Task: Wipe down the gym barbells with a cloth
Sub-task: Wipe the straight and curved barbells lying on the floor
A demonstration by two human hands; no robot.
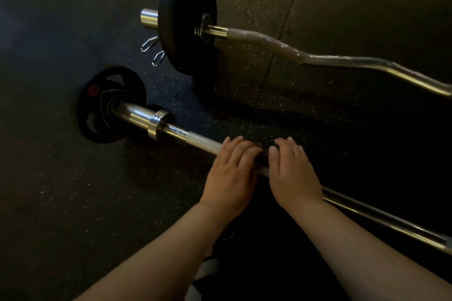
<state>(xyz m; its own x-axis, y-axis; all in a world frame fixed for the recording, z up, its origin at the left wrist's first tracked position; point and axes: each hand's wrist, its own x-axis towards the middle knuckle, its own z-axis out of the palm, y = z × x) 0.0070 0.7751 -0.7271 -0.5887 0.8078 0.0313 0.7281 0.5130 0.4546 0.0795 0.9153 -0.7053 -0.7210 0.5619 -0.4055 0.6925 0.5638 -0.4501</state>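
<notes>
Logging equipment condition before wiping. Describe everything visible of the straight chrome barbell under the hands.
The straight chrome barbell lies across the dark speckled rubber floor, from the left toward the lower right edge. Its left end holds a small black weight plate with grip cut-outs and a red mark, on a thick polished sleeve, then a ridged collar, then a knurled shaft. The left hand and right hand rest side by side on the shaft, fingers laid over it. Its right end is out of view.

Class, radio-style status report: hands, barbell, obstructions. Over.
Left hand, right hand rest on straight barbell, side by side. No cloth clearly visible. Curl bar lies apart beyond; nothing blocking.
</notes>
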